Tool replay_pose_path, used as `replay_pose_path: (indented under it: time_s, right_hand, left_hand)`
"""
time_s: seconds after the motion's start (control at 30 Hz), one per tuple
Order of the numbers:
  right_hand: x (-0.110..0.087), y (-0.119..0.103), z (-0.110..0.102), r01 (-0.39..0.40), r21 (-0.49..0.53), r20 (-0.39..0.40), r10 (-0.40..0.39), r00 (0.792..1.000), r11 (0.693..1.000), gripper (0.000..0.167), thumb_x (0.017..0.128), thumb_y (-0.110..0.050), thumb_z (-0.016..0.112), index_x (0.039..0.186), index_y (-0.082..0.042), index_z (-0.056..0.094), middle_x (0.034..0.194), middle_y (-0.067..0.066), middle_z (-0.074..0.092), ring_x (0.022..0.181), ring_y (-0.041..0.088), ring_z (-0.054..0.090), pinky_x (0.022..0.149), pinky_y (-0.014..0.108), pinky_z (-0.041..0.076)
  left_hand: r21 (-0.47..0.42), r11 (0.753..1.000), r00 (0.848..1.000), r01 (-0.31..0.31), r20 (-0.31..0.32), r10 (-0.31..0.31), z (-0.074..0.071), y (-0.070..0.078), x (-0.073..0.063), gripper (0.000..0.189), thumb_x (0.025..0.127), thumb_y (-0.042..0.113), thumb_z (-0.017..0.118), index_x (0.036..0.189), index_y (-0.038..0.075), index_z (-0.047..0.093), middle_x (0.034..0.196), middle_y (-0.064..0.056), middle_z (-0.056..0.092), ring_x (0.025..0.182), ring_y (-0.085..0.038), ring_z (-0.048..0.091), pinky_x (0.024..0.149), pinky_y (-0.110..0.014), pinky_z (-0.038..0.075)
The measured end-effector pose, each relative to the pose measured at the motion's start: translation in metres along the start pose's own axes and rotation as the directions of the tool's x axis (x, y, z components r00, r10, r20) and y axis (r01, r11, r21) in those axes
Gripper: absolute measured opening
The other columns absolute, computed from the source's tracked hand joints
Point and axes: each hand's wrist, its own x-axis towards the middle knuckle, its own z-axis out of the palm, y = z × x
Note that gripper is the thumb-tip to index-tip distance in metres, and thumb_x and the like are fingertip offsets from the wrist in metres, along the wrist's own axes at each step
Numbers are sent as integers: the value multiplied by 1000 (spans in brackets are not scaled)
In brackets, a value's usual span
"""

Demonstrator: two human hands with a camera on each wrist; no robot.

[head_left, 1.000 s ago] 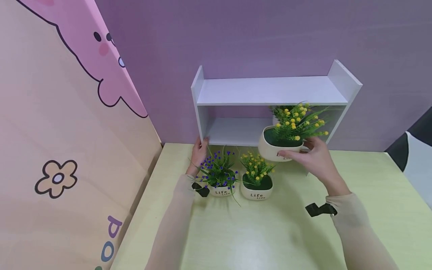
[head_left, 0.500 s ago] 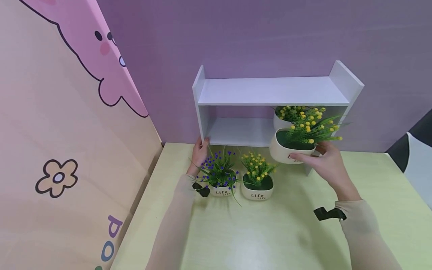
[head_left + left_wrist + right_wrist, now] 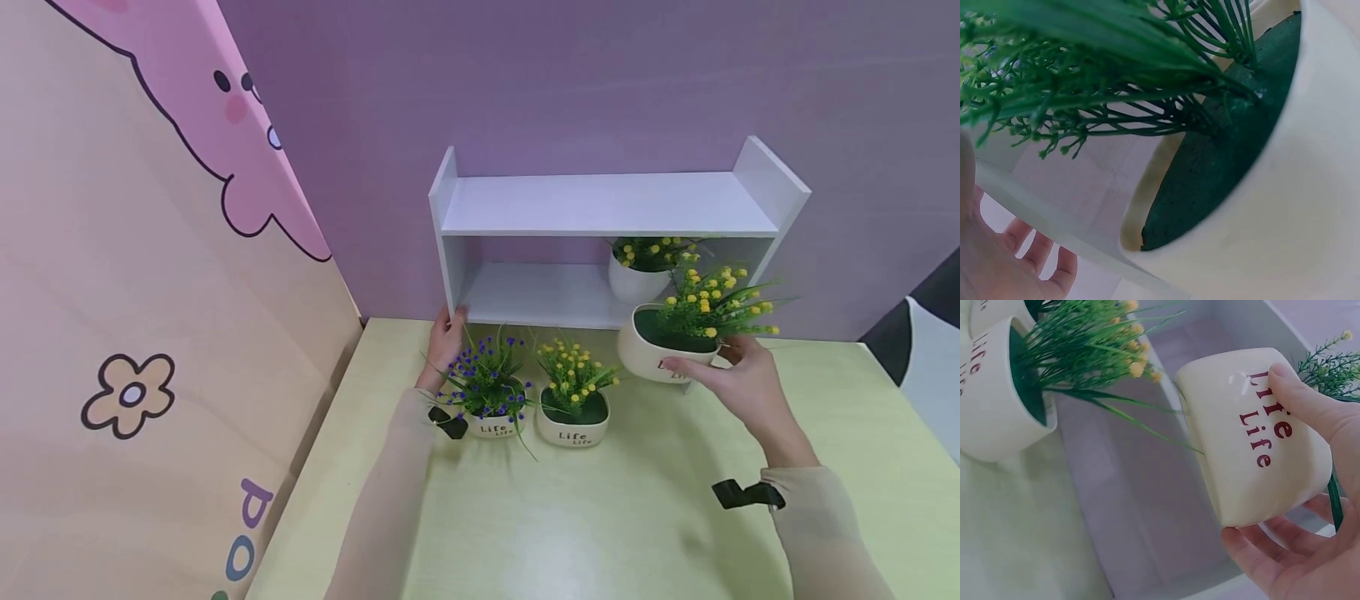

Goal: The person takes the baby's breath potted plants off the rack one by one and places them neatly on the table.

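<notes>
In the head view my right hand (image 3: pixel 738 383) grips a cream pot of yellow artificial flowers (image 3: pixel 660 354), held up in front of the white shelf's (image 3: pixel 600 204) lower right. The right wrist view shows the thumb over the pot's (image 3: pixel 1254 450) red "Life" lettering and the fingers beneath and behind it. My left hand (image 3: pixel 444 346) grasps the shelf's lower left side, its fingers (image 3: pixel 1063 272) reaching past the board's edge. Close by it on the table stand a pot with blue flowers (image 3: pixel 495 427) and another with yellow flowers (image 3: pixel 573 432).
Another white pot with yellow flowers (image 3: pixel 637 282) stands on the lower board at the right. A purple wall (image 3: pixel 562 83) rises behind the shelf, and a patterned pink wall (image 3: pixel 187 292) borders the pale table (image 3: pixel 562 533) on the left. A black and white chair (image 3: pixel 926 333) shows at far right.
My right hand has carried its flower pot rightward and slightly down, uncovering more of the pot on the lower board. The left hand has stayed at the shelf's side.
</notes>
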Motion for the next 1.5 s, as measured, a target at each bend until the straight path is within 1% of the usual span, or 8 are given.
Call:
replay_pose_path:
  time_s: [0.3,0.53,0.63,0.77,1.0,1.17,1.3,1.5]
  right_hand:
    - [-4,23,-4,-29,-17,4,29,1000,999,89,92,-44,85,162,-12,42,148,1,51,121,7,48,79,15,47]
    - [-4,41,-7,-45,-13,-2,45,999,999,81,91,-42,86,155,-11,47,135,-14,53,113,4,51,76,15,48]
    - [-4,48,-7,-77,-25,17,78,997,997,88,91,-44,85,158,-4,43,148,7,53,124,20,53,75,16,47]
    - [-3,56,-5,-124,-44,72,127,989,991,105,93,-49,82,165,5,28,162,35,37,141,48,42,80,22,45]
    - [-7,71,0,-137,-44,92,141,986,990,104,93,-49,81,164,7,29,160,39,37,142,53,41,82,25,44]
    - [-9,83,9,-166,-37,135,169,976,985,109,93,-50,81,164,10,24,163,41,32,146,56,37,96,47,49]
    - [-12,91,17,-186,-22,162,187,969,982,113,93,-50,81,165,13,18,165,42,27,148,59,34,108,67,42]
    - [-16,103,26,-201,-40,183,205,962,979,117,93,-52,81,165,13,16,165,43,27,149,60,34,112,69,40]
  left_hand:
    - [1,1000,1000,14,22,-14,1,-1,2,54,114,30,46,164,9,42,148,-29,58,116,-49,61,72,-28,42]
    - [-15,1000,1000,15,10,-15,-1,-1,-1,53,114,29,47,163,7,44,145,-29,60,94,-29,56,68,-27,40]
    - [-11,1000,1000,18,11,-17,-1,0,-1,53,115,29,47,163,8,44,146,-28,59,89,-19,52,67,-27,40]
    - [-7,1000,1000,13,7,-13,-2,0,0,53,115,29,46,163,7,44,146,-29,59,86,-15,51,66,-26,40]
    - [-18,1000,1000,4,12,-4,-1,-1,0,51,115,27,46,162,7,45,145,-30,60,94,-29,57,66,-25,40]
    - [-24,999,999,32,9,-32,-2,-1,-1,52,115,29,46,162,8,45,140,-30,61,76,-13,48,61,-24,38]
    - [-30,999,1000,21,9,-21,-3,0,0,52,114,28,47,162,8,45,138,-30,62,64,-10,41,56,-23,36]
    - [-35,999,1000,15,20,-14,-2,-1,0,53,115,28,47,164,9,42,142,-29,61,71,-13,45,58,-23,37]
